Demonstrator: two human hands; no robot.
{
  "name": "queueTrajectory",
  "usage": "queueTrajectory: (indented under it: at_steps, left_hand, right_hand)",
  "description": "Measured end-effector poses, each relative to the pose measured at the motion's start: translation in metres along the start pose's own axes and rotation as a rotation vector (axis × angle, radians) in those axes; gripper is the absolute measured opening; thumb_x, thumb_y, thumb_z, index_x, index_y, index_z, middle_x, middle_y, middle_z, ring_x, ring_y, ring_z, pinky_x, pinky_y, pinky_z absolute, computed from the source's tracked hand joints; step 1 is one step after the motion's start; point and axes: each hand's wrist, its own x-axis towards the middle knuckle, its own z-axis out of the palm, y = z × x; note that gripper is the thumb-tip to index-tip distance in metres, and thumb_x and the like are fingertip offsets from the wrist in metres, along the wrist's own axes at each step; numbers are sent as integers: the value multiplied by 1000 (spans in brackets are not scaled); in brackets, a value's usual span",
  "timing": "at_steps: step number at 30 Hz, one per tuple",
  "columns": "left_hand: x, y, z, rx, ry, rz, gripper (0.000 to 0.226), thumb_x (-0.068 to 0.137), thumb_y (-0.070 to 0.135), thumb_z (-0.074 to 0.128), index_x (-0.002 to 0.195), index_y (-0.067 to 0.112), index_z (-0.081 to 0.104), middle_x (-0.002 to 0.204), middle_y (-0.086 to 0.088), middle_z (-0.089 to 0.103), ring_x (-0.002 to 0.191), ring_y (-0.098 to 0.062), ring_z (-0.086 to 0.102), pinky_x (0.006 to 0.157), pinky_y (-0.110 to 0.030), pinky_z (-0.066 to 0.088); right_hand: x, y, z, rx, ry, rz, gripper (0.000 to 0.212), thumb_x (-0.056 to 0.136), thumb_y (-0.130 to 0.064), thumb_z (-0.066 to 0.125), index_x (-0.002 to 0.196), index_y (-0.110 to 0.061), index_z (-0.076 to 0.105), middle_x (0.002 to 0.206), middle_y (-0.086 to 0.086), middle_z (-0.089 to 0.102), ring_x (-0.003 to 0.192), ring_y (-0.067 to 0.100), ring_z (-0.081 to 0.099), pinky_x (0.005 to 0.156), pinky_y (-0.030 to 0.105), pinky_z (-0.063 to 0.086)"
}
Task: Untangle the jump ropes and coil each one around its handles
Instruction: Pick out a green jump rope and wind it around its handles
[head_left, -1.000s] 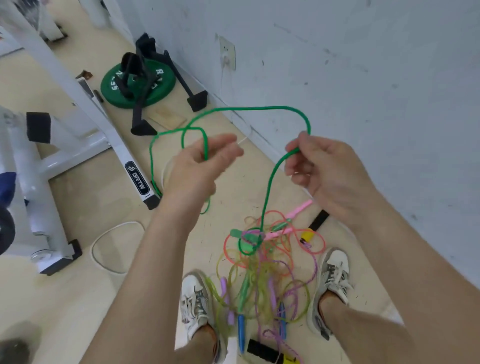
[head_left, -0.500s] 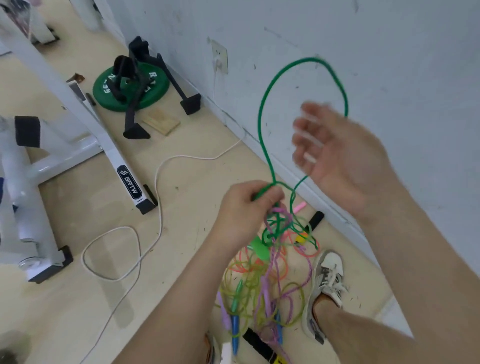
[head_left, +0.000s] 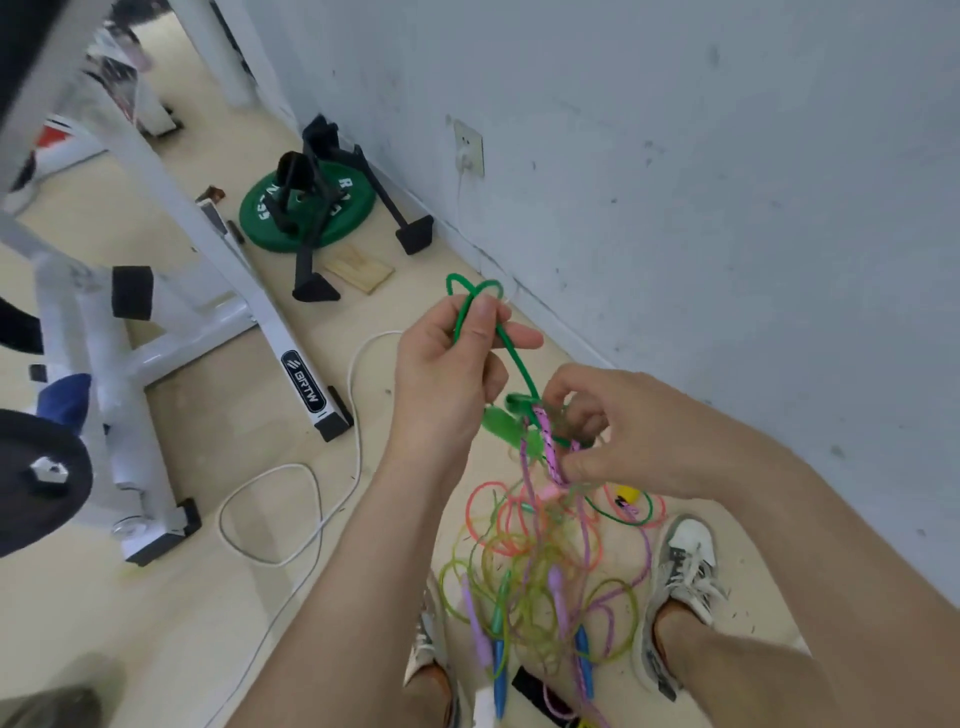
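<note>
My left hand grips small loops of the green jump rope, which stick up above my thumb. The green rope runs down to its green handle hanging just below my left hand. My right hand pinches a pink braided rope where it crosses the green one. Below, a tangle of jump ropes in pink, yellow-green, purple and orange hangs down to the floor between my shoes, with blue handles and purple handles mixed in.
A grey wall runs close on the right. A white cable loops over the floor to the left. A white gym frame and a green weight plate with a black stand lie behind. My shoes flank the tangle.
The wide green loop has been gathered into small loops in my left hand. My right hand dropped from up near the wall and took hold of the pink braided rope.
</note>
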Motion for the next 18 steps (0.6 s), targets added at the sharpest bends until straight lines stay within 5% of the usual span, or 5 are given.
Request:
queueTrajectory:
  at_steps: [3,7,9,12,18]
  left_hand:
    - [-21,36,3,-77,-79,3,24,102,15,40,85,10,55,70,-5,67,38,-10,27,39,-17,22]
    - [-58,87,13,-161,-195,-43,26,103,17,36,84,13,52,53,3,48,39,-6,22,38,-17,15]
    - [-78,115,15,-251,-265,-89,26,103,18,34,83,14,50,50,7,38,41,-4,17,38,-16,11]
    - [-109,151,13,-370,-373,-108,25,101,21,34,81,17,49,49,10,31,42,-4,11,35,-16,9]
    - [-166,201,3,-410,-471,-30,14,91,27,42,82,20,50,50,8,36,41,-5,12,38,-18,5]
  right_hand:
    - [-37,-19,-8,251,139,-74,17,82,-11,73,94,-22,68,87,-4,72,86,7,65,69,14,47]
    - [-81,-47,-19,844,459,43,17,96,-10,54,103,-15,68,108,2,72,107,11,65,93,35,51]
    - [-101,-62,-21,804,288,146,22,100,-26,49,115,-21,65,115,1,70,112,17,64,94,38,50]
    - [-131,-85,-11,777,47,64,28,98,-31,55,122,-19,63,109,2,70,91,15,67,73,29,45]
    - [-179,-122,-5,649,241,-146,20,80,-9,75,100,-14,75,82,9,56,74,20,46,65,29,37]
